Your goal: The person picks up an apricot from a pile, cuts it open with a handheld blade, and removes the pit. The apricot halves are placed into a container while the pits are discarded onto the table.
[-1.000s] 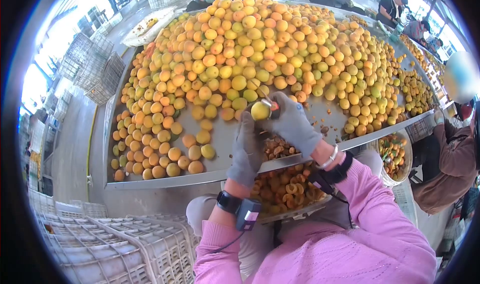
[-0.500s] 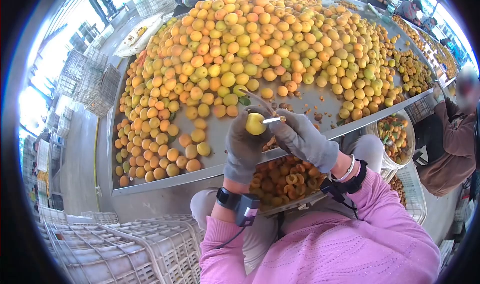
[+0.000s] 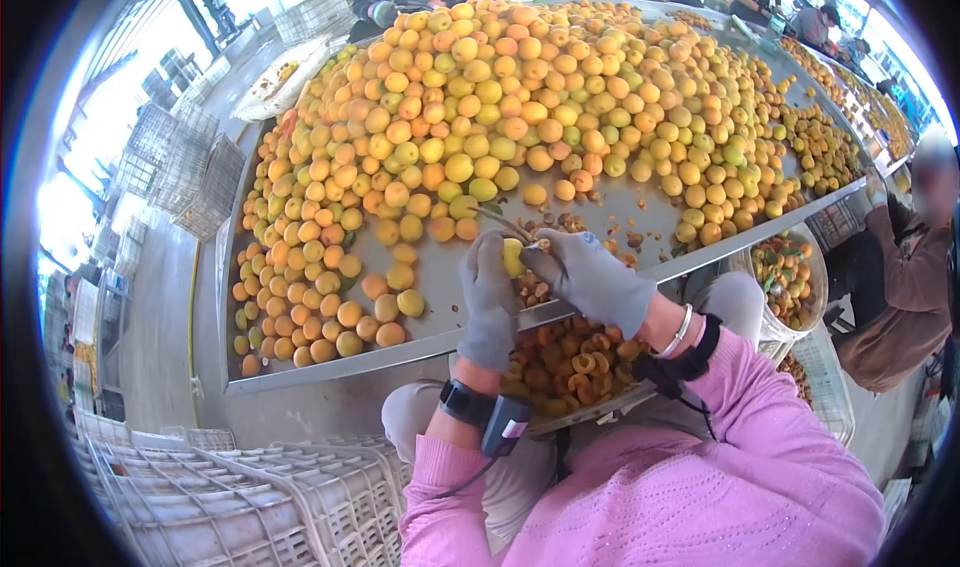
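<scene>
My gloved left hand (image 3: 490, 292) is closed around a yellow apricot (image 3: 512, 258) above the table's front edge. Against that fruit is my gloved right hand (image 3: 592, 275), its fingers wrapped round a thin tool (image 3: 503, 223) whose long end points up and left. The tool's working end is hidden between the hands. Behind them a big heap of orange and yellow apricots (image 3: 480, 97) covers much of the metal table (image 3: 420, 343). Below my hands sits a crate of split apricot halves (image 3: 575, 362).
White plastic crates (image 3: 250, 497) stand at the lower left, more crates (image 3: 175, 167) farther back. A bucket of fruit pieces (image 3: 785, 272) is at the right, beside a seated person in brown (image 3: 895, 297). Other people sit beyond the table.
Both hands have turned. The apricot, fully visible before, is now mostly covered by my fingers, and the shiny part of the tool is no longer visible.
</scene>
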`<state>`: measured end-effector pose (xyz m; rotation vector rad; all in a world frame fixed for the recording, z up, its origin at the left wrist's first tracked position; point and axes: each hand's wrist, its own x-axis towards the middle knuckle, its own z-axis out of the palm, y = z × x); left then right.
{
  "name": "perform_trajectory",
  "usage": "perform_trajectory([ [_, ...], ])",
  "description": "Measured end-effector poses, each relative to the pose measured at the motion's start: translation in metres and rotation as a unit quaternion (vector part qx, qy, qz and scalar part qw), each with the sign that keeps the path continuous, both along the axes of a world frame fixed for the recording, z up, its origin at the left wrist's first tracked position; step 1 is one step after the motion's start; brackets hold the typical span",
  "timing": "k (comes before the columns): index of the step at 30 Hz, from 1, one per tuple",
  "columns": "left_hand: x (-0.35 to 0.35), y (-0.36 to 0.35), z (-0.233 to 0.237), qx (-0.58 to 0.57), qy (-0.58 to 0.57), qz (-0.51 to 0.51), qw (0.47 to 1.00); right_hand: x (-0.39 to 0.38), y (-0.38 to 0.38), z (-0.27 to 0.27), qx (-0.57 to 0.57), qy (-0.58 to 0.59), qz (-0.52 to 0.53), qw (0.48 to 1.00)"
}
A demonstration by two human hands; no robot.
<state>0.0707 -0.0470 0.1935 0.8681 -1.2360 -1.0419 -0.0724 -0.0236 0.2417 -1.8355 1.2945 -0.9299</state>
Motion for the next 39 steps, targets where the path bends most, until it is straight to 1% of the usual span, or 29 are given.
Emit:
perform_trajectory([
  [1,-0.001,-0.004,-0.006,0.078,0.057,-0.007,0.995,-0.005,-0.002,0.005,-0.004,0.125,-0.008,0.992],
  [2,-0.004,-0.006,-0.012,0.076,0.057,-0.011,0.995,-0.009,-0.002,0.002,-0.006,0.125,-0.012,0.992],
  [4,-0.008,-0.007,-0.011,0.157,0.11,0.038,0.981,-0.017,-0.003,-0.006,-0.065,0.216,-0.14,0.964],
  [5,-0.006,-0.006,-0.01,0.154,0.111,0.037,0.981,-0.022,-0.001,-0.006,-0.068,0.217,-0.141,0.964],
  [7,0.0,0.007,0.008,0.205,0.182,-0.066,0.959,-0.031,0.011,-0.007,-0.036,0.198,-0.158,0.967],
  [8,0.004,0.008,0.006,0.207,0.182,-0.076,0.958,-0.032,0.019,-0.016,-0.034,0.2,-0.168,0.965],
  [9,0.007,0.005,0.003,0.269,0.249,-0.123,0.922,-0.032,0.025,-0.032,-0.063,0.173,-0.162,0.969],
  [10,0.004,0.0,0.001,0.331,0.309,-0.182,0.873,-0.037,0.032,-0.044,-0.094,0.152,-0.167,0.97],
  [12,-0.007,0.0,-0.006,0.307,0.362,-0.164,0.865,-0.045,0.047,-0.053,-0.047,0.133,-0.136,0.981],
  [13,-0.007,-0.02,-0.07,0.08,0.079,-0.038,0.993,-0.048,0.044,-0.078,-0.077,0.143,-0.152,0.975],
  [14,-0.009,-0.015,-0.065,0.091,0.126,-0.033,0.987,-0.05,0.037,-0.094,-0.038,0.095,-0.187,0.977],
  [15,-0.001,-0.007,-0.029,0.28,0.308,-0.202,0.886,-0.052,0.037,-0.092,-0.004,0.057,-0.186,0.981],
  [16,-0.022,0.012,0.009,0.288,0.278,-0.154,0.903,-0.054,0.034,-0.086,0.025,0.103,-0.172,0.979],
  [18,-0.011,-0.001,-0.017,0.306,0.268,-0.202,0.891,-0.055,0.033,-0.071,0.027,0.078,-0.148,0.986],
  [19,-0.012,-0.001,-0.032,0.305,0.266,-0.225,0.886,-0.055,0.035,-0.063,0.049,0.069,-0.155,0.984],
  [20,-0.013,0.002,-0.034,0.249,0.163,-0.202,0.933,-0.056,0.035,-0.056,0.071,0.059,-0.155,0.984],
  [21,-0.016,0.005,-0.026,0.186,0.059,-0.169,0.966,-0.058,0.034,-0.056,0.067,0.06,-0.165,0.982],
  [22,-0.018,0.007,-0.022,0.181,0.06,-0.175,0.966,-0.057,0.032,-0.06,0.081,0.044,-0.169,0.981],
  [24,-0.027,0.02,0.0,0.27,0.166,-0.143,0.937,-0.058,0.031,-0.06,0.096,0.025,-0.171,0.98],
  [25,-0.027,0.019,-0.001,0.27,0.166,-0.144,0.938,-0.058,0.031,-0.06,0.109,0.002,-0.168,0.98],
  [27,-0.027,0.014,-0.008,0.308,0.206,-0.16,0.915,-0.06,0.028,-0.061,0.119,-0.02,-0.166,0.979],
  [28,-0.027,0.014,-0.012,0.307,0.205,-0.161,0.915,-0.061,0.025,-0.064,0.128,-0.022,-0.156,0.979],
  [30,-0.026,0.017,-0.016,0.214,0.11,-0.161,0.957,-0.061,0.025,-0.064,0.136,-0.026,-0.146,0.98],
  [33,-0.025,0.021,-0.009,0.223,0.076,-0.171,0.957,-0.06,0.03,-0.057,0.106,-0.01,-0.162,0.981],
  [37,-0.027,0.019,-0.01,0.216,0.109,-0.191,0.951,-0.059,0.039,-0.041,0.132,-0.022,-0.164,0.977],
  [38,-0.021,0.012,-0.019,0.233,0.128,-0.21,0.941,-0.059,0.04,-0.038,0.139,-0.026,-0.165,0.976],
  [39,-0.022,0.011,-0.017,0.251,0.147,-0.228,0.929,-0.059,0.039,-0.04,0.138,-0.026,-0.165,0.976],
])
